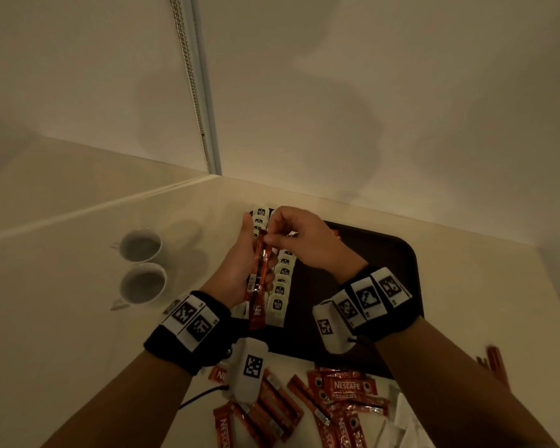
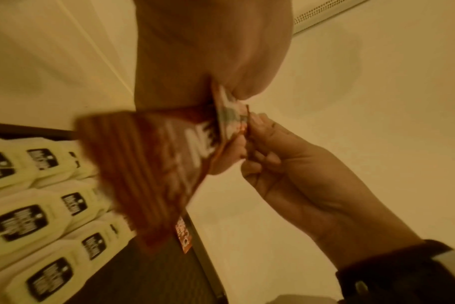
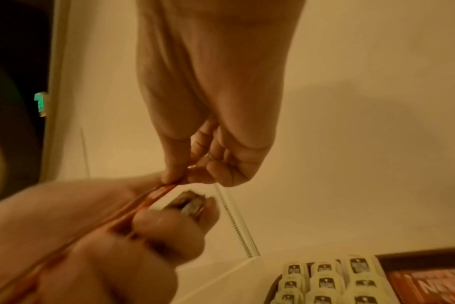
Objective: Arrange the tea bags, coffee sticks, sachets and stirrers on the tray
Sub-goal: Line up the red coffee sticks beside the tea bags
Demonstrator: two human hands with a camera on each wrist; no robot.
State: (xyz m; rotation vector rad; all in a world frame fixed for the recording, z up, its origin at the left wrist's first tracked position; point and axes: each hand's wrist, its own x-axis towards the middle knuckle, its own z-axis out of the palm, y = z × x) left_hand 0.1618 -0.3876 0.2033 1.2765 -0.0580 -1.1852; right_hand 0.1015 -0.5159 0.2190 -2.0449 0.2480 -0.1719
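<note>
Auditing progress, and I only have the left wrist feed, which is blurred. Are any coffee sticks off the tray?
Observer: Yes. The head view shows a loose pile of coffee sticks on the counter, on the near side of the tray.
Operator: Anything else on that counter?
Observer: Two white cups, one behind the other, to the left of the tray.
Operator: How much of the tray is filled?
Observer: Tea bags sit in rows along its left side only. Most of the rest shows dark tray surface.
</note>
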